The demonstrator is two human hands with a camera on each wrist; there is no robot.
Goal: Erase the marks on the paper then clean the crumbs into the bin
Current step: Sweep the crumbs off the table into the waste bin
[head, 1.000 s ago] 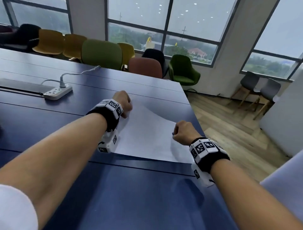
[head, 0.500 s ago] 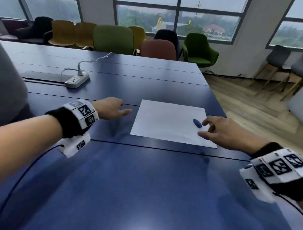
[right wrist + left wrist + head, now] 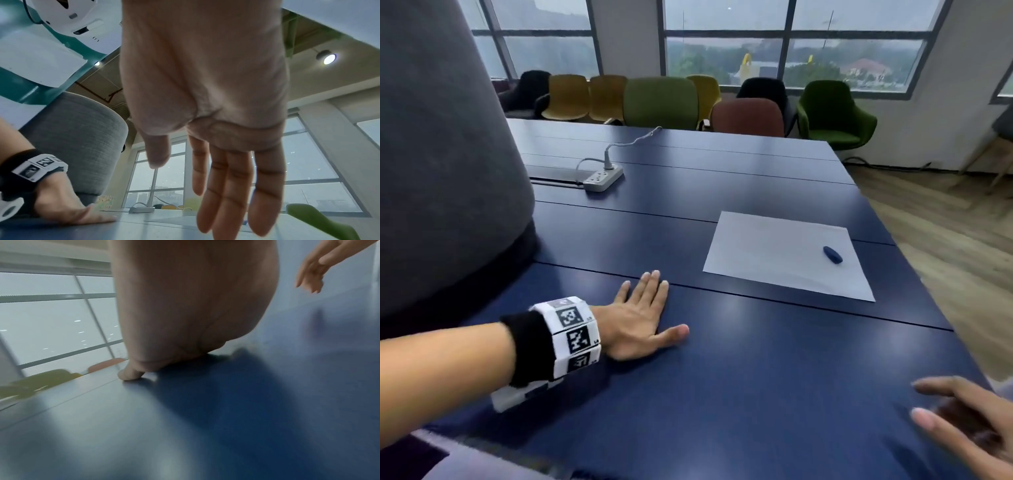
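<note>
A white sheet of paper (image 3: 787,255) lies on the dark blue table (image 3: 722,394), far right of centre. A small dark blue eraser (image 3: 832,255) rests on the sheet near its right edge, with no hand on it. My left hand (image 3: 643,318) lies flat on the table, palm down, fingers straight, well to the left of the paper. My right hand (image 3: 962,425) hovers at the lower right corner near the table's front edge, fingers extended and empty; the right wrist view shows its fingers (image 3: 230,186) straight. No marks or crumbs are discernible on the paper.
A large grey fabric-covered object (image 3: 445,154) stands at the left on the table. A white power strip (image 3: 603,178) with its cable lies at the back. Coloured chairs (image 3: 661,101) line the far edge. The table's right edge drops to a wooden floor (image 3: 945,246).
Both hands have left the paper and drawn back toward me. The right hand let go of the eraser, which now lies on the sheet. The left hand has settled flat on the table.
</note>
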